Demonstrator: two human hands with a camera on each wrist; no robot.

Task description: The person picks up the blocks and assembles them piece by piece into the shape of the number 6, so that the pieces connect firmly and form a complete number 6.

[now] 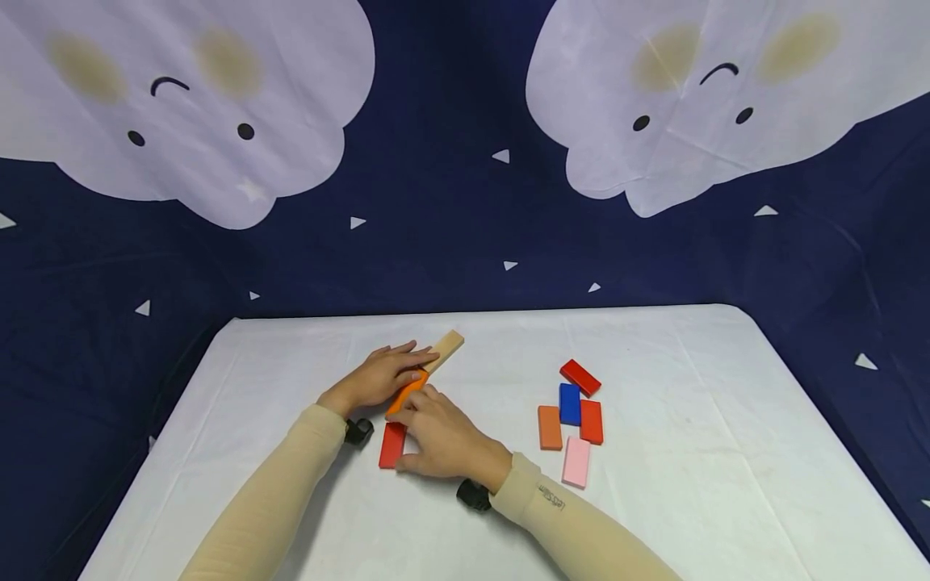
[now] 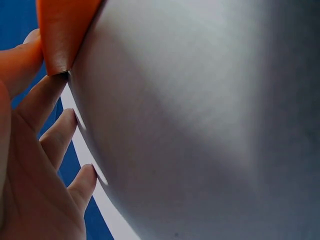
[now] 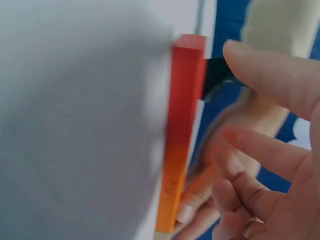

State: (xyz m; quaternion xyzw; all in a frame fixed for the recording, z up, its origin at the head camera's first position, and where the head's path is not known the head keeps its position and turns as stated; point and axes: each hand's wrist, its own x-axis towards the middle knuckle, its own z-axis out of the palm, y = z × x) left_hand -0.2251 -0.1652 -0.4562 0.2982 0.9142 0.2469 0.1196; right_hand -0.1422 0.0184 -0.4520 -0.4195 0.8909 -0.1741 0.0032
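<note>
A plain wood block (image 1: 449,347), an orange block (image 1: 405,394) and a red block (image 1: 392,446) lie end to end in a slightly bent row on the white table. My left hand (image 1: 378,378) reaches over the far end, fingers spread, with the thumb at the orange block and fingertips over the wood block. In the left wrist view its other fingertips rest on the table. Beside the near blocks is my right hand (image 1: 445,437), its thumb close to the red block (image 3: 184,90) and apart from the index finger. Part of the orange block is hidden under the hands.
To the right lies a loose group: a red block (image 1: 580,377), a blue block (image 1: 570,404), another red block (image 1: 592,423), an orange block (image 1: 550,428) and a pink block (image 1: 576,462). Behind the table (image 1: 676,387) hangs a dark blue cloth with clouds (image 1: 443,202).
</note>
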